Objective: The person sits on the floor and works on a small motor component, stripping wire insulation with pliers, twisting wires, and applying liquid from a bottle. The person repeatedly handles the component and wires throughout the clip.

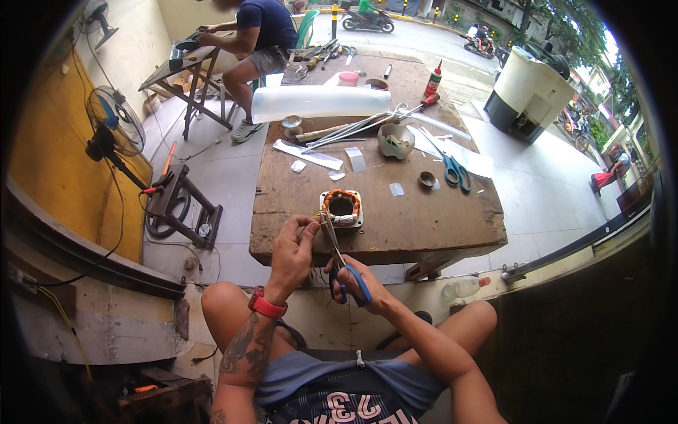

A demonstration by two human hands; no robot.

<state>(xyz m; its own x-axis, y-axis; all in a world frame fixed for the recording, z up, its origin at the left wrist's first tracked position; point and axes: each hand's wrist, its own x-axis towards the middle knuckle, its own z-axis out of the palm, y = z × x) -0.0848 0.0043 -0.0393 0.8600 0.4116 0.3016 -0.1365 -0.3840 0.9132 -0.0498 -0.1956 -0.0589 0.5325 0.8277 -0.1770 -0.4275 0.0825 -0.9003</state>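
Note:
My left hand (294, 249) pinches thin wires that lead from a square motor stator (342, 208) with copper windings, which sits at the near edge of the wooden table (438, 219). My right hand (361, 283) holds blue-handled scissors (339, 258), blades pointing up toward the wires by the left fingers. A red band is on my left wrist.
On the table lie teal scissors (453, 169), a rolled clear plastic sheet (318, 102), a red-capped glue bottle (433, 79), metal rods, small plastic pieces and tools. A standing fan (113, 131) is at left. Another person (258, 35) works at a small table farther back.

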